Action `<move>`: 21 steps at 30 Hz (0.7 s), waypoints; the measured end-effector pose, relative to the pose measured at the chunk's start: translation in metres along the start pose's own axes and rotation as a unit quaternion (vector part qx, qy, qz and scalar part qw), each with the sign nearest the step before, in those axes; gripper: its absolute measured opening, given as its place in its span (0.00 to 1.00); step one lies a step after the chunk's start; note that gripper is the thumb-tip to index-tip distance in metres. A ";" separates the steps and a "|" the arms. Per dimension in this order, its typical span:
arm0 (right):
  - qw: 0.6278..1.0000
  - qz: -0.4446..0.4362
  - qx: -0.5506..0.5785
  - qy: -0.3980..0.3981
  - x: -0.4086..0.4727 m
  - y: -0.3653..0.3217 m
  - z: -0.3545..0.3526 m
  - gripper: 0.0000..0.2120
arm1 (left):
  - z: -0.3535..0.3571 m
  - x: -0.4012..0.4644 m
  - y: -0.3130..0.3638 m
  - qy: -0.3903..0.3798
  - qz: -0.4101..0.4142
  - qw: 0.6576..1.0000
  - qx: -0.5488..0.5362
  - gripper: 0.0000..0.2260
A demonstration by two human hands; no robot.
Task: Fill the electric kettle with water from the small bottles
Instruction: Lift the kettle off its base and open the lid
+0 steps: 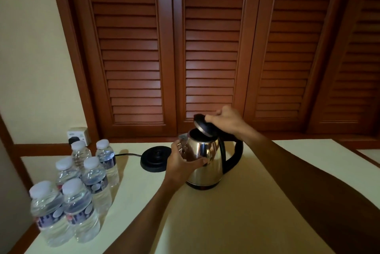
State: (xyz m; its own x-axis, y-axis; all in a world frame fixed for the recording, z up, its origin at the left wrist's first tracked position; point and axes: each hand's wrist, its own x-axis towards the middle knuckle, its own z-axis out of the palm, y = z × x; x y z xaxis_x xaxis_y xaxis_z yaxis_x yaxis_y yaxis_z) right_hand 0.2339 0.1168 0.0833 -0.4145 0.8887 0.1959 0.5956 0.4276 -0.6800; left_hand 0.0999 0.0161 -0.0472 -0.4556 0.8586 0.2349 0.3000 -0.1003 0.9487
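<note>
Near the table's point(257, 202) far edge, the left hand point(181, 163) grips the kettle point(205, 163) steady while the right hand point(226, 120) holds its lid point(202, 127) up for filling.

shiny silver kettle point(202, 163) with black handle and black lid point(202, 125); black round base point(155, 158); clear bottles point(82, 188) with white caps, dark blue labels; cream desk point(236, 223); reddish-brown slatted doors point(209, 48).
</note>
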 end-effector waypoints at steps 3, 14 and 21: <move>0.982 0.020 0.184 -0.037 -0.010 0.014 -0.014 0.13 | -0.001 0.004 -0.004 -0.017 0.006 1.000 -0.009 0.42; 0.924 0.049 0.374 -0.069 -0.036 0.086 -0.026 0.16 | 0.004 -0.006 0.002 -0.011 0.003 1.000 -0.018 0.41; 0.957 -0.021 0.272 0.098 -0.049 0.109 -0.008 0.08 | 0.007 -0.021 0.005 0.002 -0.038 0.999 0.002 0.37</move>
State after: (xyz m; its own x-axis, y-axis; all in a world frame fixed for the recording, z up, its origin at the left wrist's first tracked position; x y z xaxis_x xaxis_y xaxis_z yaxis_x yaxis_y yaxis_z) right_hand 0.3250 0.1210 0.0050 -0.2606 0.9094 0.3241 0.1135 0.3622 -0.9252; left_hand 0.1165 0.0010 -0.0488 -0.4797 0.8620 0.1635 0.2674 -0.0338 0.9630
